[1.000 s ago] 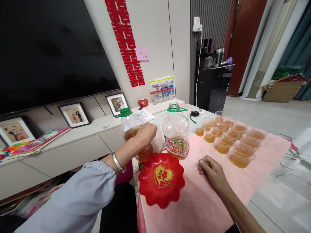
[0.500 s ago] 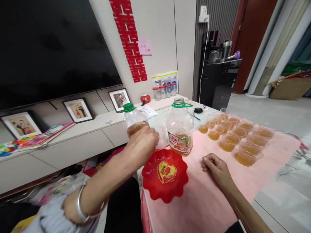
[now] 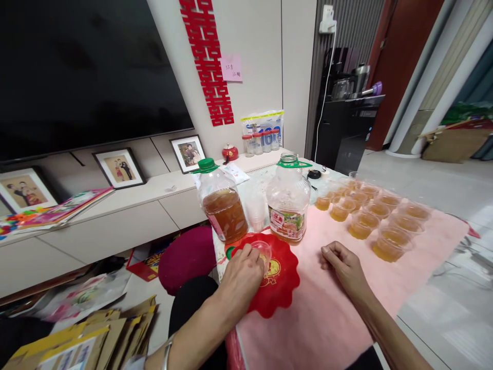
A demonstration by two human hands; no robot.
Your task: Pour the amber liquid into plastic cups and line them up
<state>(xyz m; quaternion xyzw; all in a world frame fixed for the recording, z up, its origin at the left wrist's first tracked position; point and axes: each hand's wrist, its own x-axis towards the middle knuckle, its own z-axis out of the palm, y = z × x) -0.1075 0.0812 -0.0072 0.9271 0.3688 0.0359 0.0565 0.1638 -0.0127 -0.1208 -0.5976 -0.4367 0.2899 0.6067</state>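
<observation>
My left hand [image 3: 246, 270] is closed on a clear plastic cup [image 3: 265, 251], held over the red scalloped plate [image 3: 283, 293] with its gold heart print. Loosely curled on the pink cloth to the right of the plate, my right hand [image 3: 341, 262] shows nothing in its fingers. Behind the plate stands an uncapped jug [image 3: 288, 200] with some amber liquid at its bottom. Left of it is a fuller amber jug [image 3: 225, 210] with a green cap. Between the jugs sits a stack of clear cups [image 3: 254, 208]. A green cap [image 3: 230, 252] lies by the plate's left edge.
Several cups of amber liquid [image 3: 392, 241] stand in rows at the right of the pink cloth [image 3: 308, 334]. A black coiled item [image 3: 314, 174] lies behind them. A purple stool [image 3: 187, 257] and cardboard packages [image 3: 111, 334] are at the left.
My left hand has moved down and toward me from beside the jugs to above the red plate, with a clear cup now visible in it. My right hand stays put.
</observation>
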